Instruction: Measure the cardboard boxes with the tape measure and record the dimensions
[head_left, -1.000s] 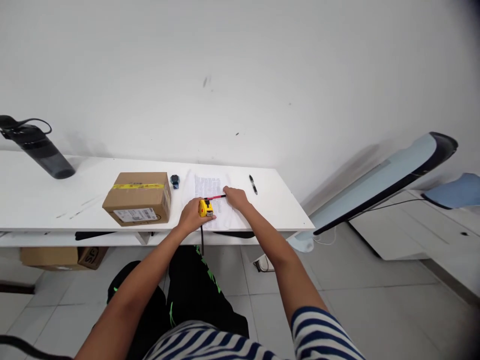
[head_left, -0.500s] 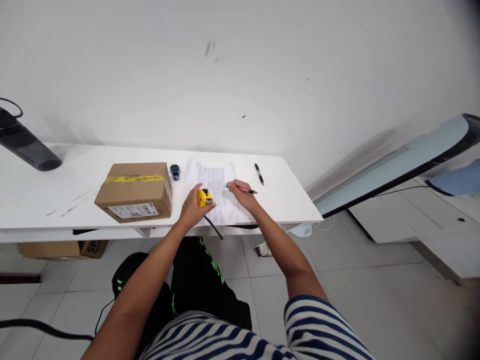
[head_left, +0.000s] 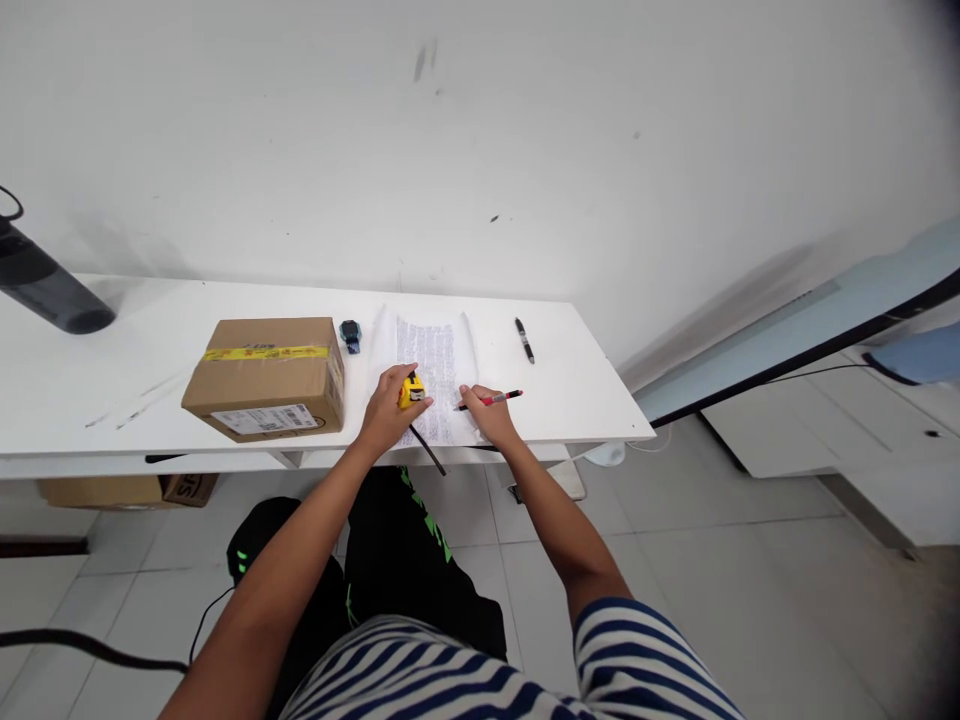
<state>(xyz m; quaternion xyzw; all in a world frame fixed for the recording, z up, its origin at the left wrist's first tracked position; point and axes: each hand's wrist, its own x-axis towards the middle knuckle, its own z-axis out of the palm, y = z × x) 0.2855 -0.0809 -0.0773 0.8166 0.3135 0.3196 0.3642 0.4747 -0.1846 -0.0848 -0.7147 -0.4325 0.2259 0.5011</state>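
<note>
My left hand (head_left: 388, 415) is closed around a yellow tape measure (head_left: 409, 390) that rests on a printed sheet of paper (head_left: 436, 370) on the white table (head_left: 112, 400). A dark strap (head_left: 427, 450) hangs from the tape measure over the table's front edge. My right hand (head_left: 489, 418) pinches a red pencil (head_left: 496, 399) just right of the tape measure, its tip on the sheet's right side.
A taped cardboard box (head_left: 266, 377) sits left of the paper, with a small blue watch (head_left: 349, 335) behind it. A black pen (head_left: 524, 339) lies to the right. A dark bottle (head_left: 45, 290) is at the far left. A second box (head_left: 127, 490) sits under the table.
My right hand has turned the red pencil from pointing left to pointing right and drawn back toward the front edge. The left hand stays on the tape measure; its strap swung right.
</note>
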